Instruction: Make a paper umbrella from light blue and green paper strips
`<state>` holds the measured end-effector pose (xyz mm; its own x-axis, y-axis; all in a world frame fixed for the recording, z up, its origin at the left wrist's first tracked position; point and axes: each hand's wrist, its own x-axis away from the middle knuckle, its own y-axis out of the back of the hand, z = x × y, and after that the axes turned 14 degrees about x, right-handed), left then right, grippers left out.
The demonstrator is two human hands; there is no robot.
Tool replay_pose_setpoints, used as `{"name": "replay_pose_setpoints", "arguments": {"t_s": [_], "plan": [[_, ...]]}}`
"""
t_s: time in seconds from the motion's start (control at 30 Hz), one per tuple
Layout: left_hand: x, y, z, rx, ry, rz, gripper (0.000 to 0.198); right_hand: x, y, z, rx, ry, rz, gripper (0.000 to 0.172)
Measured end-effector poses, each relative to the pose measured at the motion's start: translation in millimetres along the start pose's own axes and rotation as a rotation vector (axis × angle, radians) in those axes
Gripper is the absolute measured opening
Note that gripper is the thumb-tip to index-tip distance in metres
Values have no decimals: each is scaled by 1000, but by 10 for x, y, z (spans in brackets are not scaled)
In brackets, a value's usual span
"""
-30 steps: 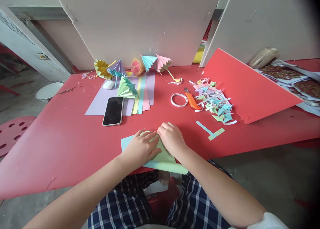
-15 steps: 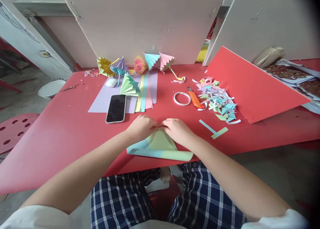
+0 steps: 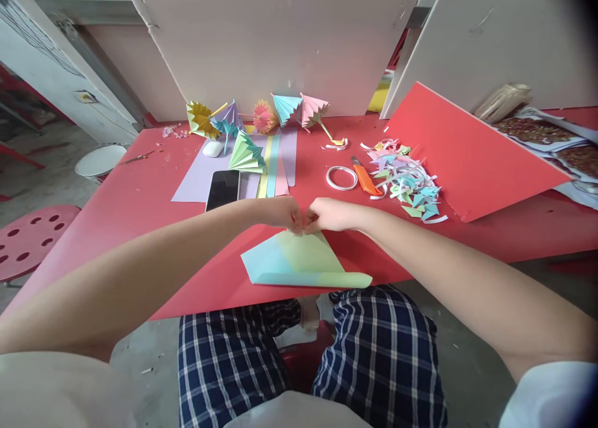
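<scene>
A sheet of blue and pale green paper (image 3: 303,256) hangs from my hands over the table's front part, its lower edge curled into a roll near me. My left hand (image 3: 281,212) pinches its top edge. Close beside it, my right hand (image 3: 332,215) pinches the same edge, knuckles almost touching. The fingertips are partly hidden behind the hands. Beyond my left wrist lies a black-screened phone (image 3: 223,187), its near end covered by my forearm. An orange utility knife (image 3: 365,177) and a white roll of tape (image 3: 341,178) lie beyond my right hand.
Folded paper umbrellas (image 3: 246,154) and flat coloured sheets (image 3: 189,182) are at the back of the red table (image 3: 154,228). A heap of paper scraps (image 3: 411,182) lies before a tilted red board (image 3: 471,160). A red stool (image 3: 35,244) stands left.
Both hands have risen and moved slightly forward, lifting the paper's top edge. My forearms now cover the phone's near end and the loose strips on the right. The view has shifted slightly.
</scene>
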<state>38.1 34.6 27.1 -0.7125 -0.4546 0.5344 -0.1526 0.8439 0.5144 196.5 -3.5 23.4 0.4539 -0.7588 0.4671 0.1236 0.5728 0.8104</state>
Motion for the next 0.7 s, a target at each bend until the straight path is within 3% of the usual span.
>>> {"name": "replay_pose_setpoints", "arguments": {"t_s": [0.13,0.5,0.7], "plan": [[-34,17,-68,-60,58,94,26,30,-2,47,-26,-5,20,16],[-39,-50,-115,-40,114,71,25,13,35,41,-31,20,157,22],[-21,-83,-85,-8,72,78,26,56,11,89,-57,-55,131,23]]}}
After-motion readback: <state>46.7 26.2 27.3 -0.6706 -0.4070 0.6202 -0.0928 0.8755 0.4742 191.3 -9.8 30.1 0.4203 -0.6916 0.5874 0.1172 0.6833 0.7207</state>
